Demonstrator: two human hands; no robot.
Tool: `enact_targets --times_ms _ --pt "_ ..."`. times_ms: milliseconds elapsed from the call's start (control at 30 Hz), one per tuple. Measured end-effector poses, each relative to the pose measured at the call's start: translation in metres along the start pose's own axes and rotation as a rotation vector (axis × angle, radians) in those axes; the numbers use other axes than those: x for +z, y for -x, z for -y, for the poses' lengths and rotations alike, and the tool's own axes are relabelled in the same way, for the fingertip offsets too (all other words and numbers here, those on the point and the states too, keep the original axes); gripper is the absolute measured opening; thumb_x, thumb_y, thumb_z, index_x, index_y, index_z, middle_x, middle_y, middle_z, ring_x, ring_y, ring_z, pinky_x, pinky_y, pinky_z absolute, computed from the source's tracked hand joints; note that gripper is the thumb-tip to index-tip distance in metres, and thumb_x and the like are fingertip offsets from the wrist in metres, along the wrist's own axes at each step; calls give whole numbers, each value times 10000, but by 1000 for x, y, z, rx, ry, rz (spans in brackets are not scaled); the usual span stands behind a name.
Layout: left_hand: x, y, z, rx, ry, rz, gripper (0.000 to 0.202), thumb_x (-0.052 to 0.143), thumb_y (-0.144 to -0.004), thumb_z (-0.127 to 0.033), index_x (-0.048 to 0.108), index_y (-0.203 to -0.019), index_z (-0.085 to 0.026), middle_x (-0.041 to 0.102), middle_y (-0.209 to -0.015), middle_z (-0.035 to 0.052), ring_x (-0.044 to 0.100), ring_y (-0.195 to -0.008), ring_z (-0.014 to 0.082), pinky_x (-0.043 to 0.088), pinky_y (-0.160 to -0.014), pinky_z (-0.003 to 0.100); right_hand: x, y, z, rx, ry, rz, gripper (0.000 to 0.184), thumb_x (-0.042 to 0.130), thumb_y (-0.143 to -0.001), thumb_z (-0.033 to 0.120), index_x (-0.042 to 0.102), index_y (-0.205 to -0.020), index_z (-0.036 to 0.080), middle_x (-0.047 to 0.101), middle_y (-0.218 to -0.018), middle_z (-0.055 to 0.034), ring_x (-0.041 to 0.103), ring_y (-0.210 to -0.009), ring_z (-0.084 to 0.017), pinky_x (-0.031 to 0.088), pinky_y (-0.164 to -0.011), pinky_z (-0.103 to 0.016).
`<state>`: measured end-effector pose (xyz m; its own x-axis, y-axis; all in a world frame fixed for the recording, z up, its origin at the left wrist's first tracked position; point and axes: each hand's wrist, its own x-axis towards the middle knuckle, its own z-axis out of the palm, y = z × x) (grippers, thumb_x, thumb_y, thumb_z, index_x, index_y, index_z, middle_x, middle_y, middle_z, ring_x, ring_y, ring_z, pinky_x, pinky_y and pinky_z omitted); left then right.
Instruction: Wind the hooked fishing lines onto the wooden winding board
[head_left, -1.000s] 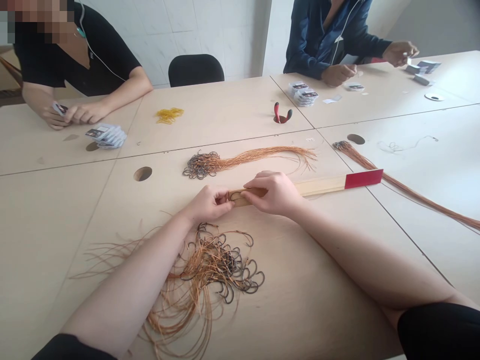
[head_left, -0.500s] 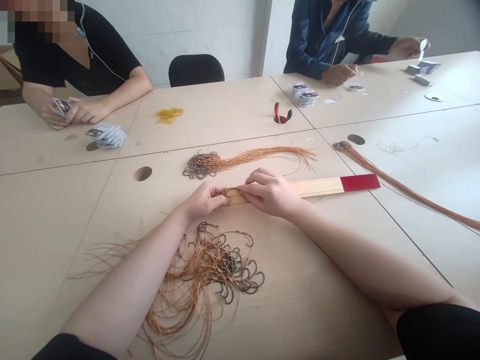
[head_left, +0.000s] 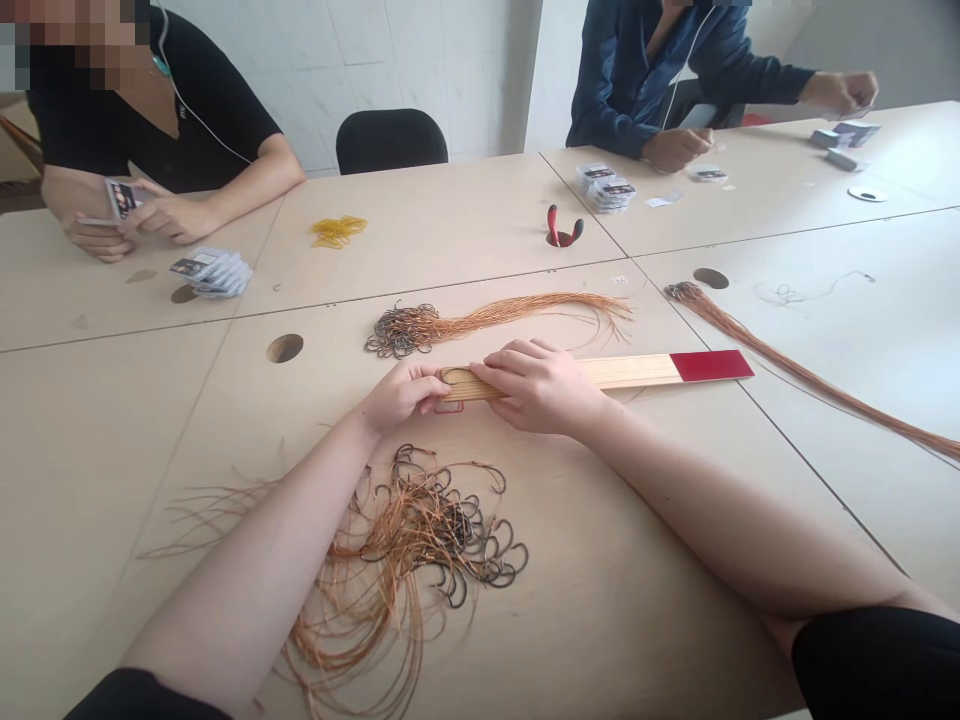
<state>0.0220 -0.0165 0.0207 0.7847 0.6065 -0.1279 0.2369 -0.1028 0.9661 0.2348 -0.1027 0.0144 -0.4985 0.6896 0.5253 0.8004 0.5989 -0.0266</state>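
A flat wooden strip [head_left: 634, 371] with a red end section lies across the middle of the table, between both hands. My left hand [head_left: 403, 398] pinches its left end between thumb and fingers. Partly hidden by the fingertips, a dark fishing hook [head_left: 455, 374] rests on that end. My right hand [head_left: 536, 385] is closed over the strip just to the right, thumb and fingers on its edges. Below my hands lies a loose tangle of fishing hooks [head_left: 457, 525] with orange-brown lines [head_left: 360, 620], some of it behind my left forearm.
Beyond the strip lies a bundle of hooks with lines [head_left: 480, 320]; another bundle [head_left: 787, 350] stretches to the right. Red-handled pliers [head_left: 564, 228] stand in a table hole. Yellow bands [head_left: 337, 232] and stacked small packs [head_left: 214, 272] lie farther back. Two co-workers sit opposite, handling small items.
The wooden strip has shifted slightly left and its near edge has tilted, baring a red outline beneath its left end. The right co-worker's far hand has moved; the left co-worker's cards have spread apart.
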Motion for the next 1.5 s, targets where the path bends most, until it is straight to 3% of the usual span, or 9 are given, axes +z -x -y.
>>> enact_targets --times_ms 300,533,967,1500 --pt "2 0 -5 -14 15 -7 222 506 -748 -242 522 -548 -147 405 -418 -44 327 -408 63 279 -444 230 1 0 0 14 62 4 349 444 -832 171 594 -1146 151 633 -898 -77 509 -845 -193 401 -696 -319" --pt "5 1 -8 0 -53 -17 253 486 -751 -268 509 -528 -150 405 -411 -37 343 -412 72 299 -449 231 1 0 -3 7 22 20 330 471 -832 197 606 -1132 163 612 -866 -78 501 -819 -186 416 -695 -316" --pt "5 0 -6 43 22 4 230 496 -738 -256 527 -539 -145 409 -432 -38 337 -431 69 354 -475 223 0 0 -1 -31 94 7 321 437 -857 200 605 -1121 129 613 -844 -82 495 -795 -184 400 -677 -322" --pt "5 1 -6 -4 63 -13 203 516 -699 -262 537 -548 -128 414 -428 -41 335 -429 59 345 -472 204 1 -1 0 -61 128 -27 319 426 -855 193 607 -1102 101 613 -827 -77 490 -782 -179 388 -660 -312"
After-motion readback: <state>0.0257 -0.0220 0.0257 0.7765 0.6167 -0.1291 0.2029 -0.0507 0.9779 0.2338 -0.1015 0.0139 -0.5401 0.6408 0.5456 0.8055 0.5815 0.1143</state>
